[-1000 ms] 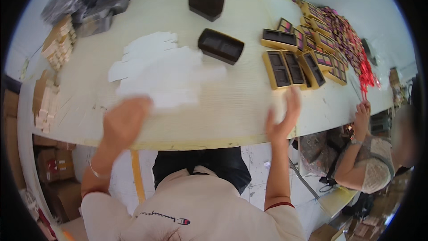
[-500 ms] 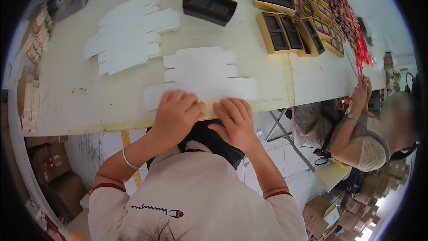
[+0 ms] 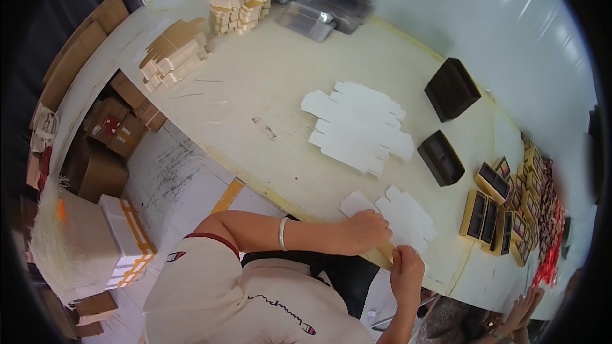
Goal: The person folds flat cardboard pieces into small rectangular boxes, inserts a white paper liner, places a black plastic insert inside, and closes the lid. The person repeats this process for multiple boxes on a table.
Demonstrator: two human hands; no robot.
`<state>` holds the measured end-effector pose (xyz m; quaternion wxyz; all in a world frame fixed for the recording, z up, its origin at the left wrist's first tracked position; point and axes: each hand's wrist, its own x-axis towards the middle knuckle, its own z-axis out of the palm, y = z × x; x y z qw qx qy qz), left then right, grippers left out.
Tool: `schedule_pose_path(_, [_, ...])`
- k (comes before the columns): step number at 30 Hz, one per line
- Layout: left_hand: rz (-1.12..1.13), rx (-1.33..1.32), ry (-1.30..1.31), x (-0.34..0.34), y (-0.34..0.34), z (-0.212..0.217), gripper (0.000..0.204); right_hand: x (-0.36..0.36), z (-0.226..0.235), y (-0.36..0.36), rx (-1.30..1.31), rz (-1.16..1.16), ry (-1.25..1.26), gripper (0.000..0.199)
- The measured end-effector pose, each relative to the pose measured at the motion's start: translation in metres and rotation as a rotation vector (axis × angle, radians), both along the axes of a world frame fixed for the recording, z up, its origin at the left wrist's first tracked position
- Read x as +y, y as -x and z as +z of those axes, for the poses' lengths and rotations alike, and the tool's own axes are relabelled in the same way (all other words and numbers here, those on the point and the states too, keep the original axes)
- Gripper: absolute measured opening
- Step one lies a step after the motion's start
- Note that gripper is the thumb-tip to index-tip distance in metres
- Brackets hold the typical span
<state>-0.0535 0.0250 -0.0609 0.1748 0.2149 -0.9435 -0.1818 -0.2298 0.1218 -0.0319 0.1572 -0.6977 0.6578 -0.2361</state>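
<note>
A flat white cardboard box blank (image 3: 404, 216) lies at the table's near edge, its near strip folded up to show a gold outer side. My left hand (image 3: 368, 232), a bangle on its wrist, is closed with curled fingers at the left part of that strip. Its fingertips are partly hidden. My right hand (image 3: 408, 270) pinches the strip's right end between thumb and fingers. Just beyond lies a larger white cardboard blank (image 3: 360, 129), flat on the table.
Two black trays (image 3: 441, 158) (image 3: 452, 89) stand at the back right. Several gold boxes with black inserts (image 3: 479, 216) are gathered farther right, near red ribbons (image 3: 547, 267) and another person's hands (image 3: 524, 309). Stacked cardboard blanks (image 3: 175, 51) and clear plastic containers (image 3: 306, 20) occupy the far left.
The view has swung left, so the table and its things appear shifted right and tilted. Both hands stay at the blank's near strip; the right fingers, spread before, now pinch it.
</note>
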Motion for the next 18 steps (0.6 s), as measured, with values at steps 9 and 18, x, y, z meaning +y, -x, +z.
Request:
schedule_pose_path(9, [0.071,0.111,-0.438,0.034,-0.004,0.024,0.059,0.018,-0.002,-0.025,-0.741,-0.234,-0.182,0.032])
schedule_pose_path(18, [-0.016,-0.13,-0.095,0.012,-0.001,0.044,0.062,0.067,-0.02,0.021,-0.211,0.011,0.28,0.044])
